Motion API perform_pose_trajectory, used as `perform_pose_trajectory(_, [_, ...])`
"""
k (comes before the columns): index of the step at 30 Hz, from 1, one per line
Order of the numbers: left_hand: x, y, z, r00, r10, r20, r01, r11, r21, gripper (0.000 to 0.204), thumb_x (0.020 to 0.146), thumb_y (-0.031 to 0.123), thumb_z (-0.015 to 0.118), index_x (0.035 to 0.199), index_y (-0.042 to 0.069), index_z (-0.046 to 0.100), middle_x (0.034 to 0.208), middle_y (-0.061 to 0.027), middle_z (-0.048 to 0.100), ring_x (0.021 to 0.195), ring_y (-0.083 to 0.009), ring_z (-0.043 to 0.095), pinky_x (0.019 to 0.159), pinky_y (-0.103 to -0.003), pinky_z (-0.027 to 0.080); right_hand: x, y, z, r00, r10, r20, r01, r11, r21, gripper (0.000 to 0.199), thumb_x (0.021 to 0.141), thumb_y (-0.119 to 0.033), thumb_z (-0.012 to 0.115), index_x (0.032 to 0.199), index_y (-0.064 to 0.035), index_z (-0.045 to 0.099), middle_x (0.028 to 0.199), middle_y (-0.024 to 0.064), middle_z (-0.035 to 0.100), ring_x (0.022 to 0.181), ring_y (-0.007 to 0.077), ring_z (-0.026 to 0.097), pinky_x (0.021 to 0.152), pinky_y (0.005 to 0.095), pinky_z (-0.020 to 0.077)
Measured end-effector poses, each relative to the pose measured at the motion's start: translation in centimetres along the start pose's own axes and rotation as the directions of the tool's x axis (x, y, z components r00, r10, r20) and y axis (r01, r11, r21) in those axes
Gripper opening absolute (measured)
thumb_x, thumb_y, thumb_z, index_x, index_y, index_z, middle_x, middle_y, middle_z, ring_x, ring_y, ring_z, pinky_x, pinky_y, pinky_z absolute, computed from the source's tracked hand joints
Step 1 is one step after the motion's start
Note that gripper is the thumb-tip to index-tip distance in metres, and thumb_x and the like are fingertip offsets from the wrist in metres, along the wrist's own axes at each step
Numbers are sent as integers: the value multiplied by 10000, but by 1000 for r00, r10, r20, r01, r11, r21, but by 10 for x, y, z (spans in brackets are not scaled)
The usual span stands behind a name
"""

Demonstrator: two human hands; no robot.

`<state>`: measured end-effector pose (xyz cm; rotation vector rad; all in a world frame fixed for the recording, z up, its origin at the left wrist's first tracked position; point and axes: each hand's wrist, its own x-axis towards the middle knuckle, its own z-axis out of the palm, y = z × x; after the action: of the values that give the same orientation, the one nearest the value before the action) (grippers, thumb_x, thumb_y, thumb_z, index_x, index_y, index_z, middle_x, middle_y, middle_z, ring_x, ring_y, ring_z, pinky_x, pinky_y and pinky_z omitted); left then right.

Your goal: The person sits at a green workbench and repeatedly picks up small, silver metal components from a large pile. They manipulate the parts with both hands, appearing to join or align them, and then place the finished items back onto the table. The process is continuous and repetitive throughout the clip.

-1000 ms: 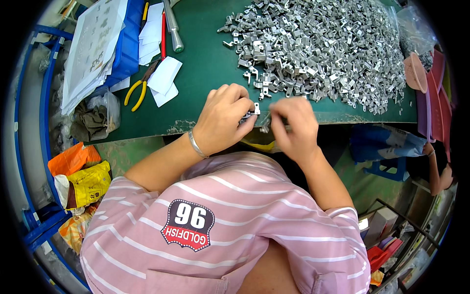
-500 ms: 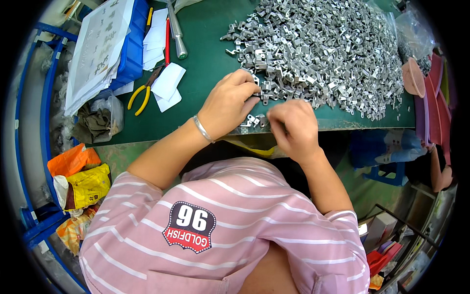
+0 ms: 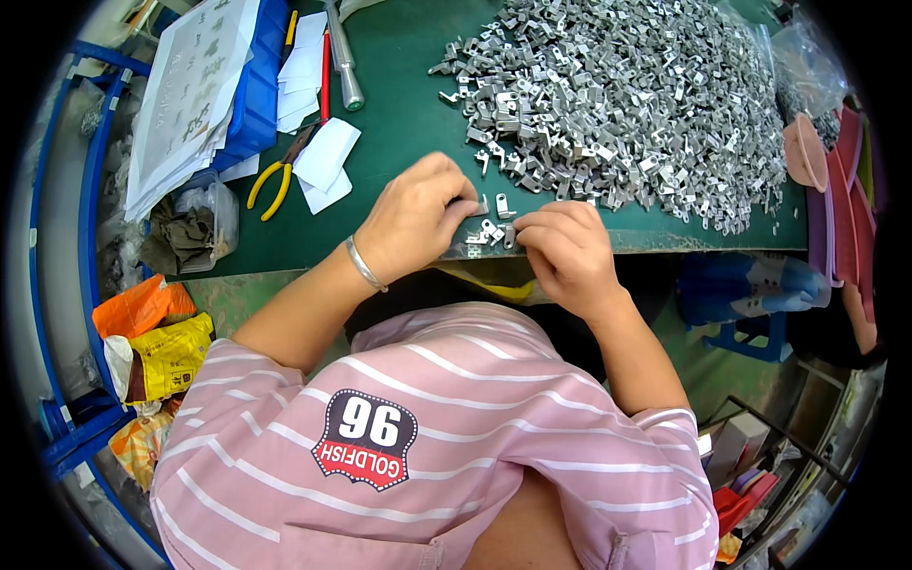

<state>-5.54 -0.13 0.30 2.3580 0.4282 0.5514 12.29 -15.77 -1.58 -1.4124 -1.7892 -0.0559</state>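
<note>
A large heap of small bent silver metal brackets (image 3: 617, 104) covers the far right of the green table. My left hand (image 3: 423, 211) is closed in a pinch at the near side, with a small metal bracket (image 3: 483, 203) at its fingertips. Opposite it, my right hand (image 3: 570, 252) pinches another small metal bracket (image 3: 509, 237) close to the table's front edge. Between the hands lie a few loose brackets (image 3: 490, 229), and a single bracket (image 3: 503, 204) sits just beyond them. My fingers partly hide both pinched pieces.
Yellow-handled pliers (image 3: 275, 185), white paper slips (image 3: 328, 157) and a metal rod tool (image 3: 344, 66) lie on the table's left. Beyond them stands a blue bin (image 3: 256, 104) with papers against it. A clear plastic box (image 3: 223, 223) holds cloth. Pink strips (image 3: 845, 180) hang at the right edge.
My left hand has drawn back from the heap toward me and left, a bracket now showing at its fingertips. My right hand has shifted slightly; its fingers are now on a bracket.
</note>
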Motion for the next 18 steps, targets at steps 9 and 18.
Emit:
perform_pose_trajectory(9, [29, -10, 13, 993, -1, -115, 14, 993, 117, 201, 842, 37, 754, 1023, 8, 671, 924, -111, 609, 715, -210, 638, 663, -304, 516, 17, 7, 14, 982, 99, -159, -137, 957, -256, 217, 731, 24, 716, 910, -84, 659, 918, 21, 694, 788, 239, 605, 671, 368, 430])
perform_pose_trajectory(18, [6, -4, -6, 999, -26, -45, 26, 1000, 9, 108, 842, -14, 714, 948, 6, 714, 1003, -123, 666, 848, -258, 680, 743, -302, 539, 18, 4, 14, 982, 98, -161, -117, 987, -113, 195, 747, 10, 719, 904, -78, 643, 932, 32, 697, 800, 242, 601, 691, 371, 426])
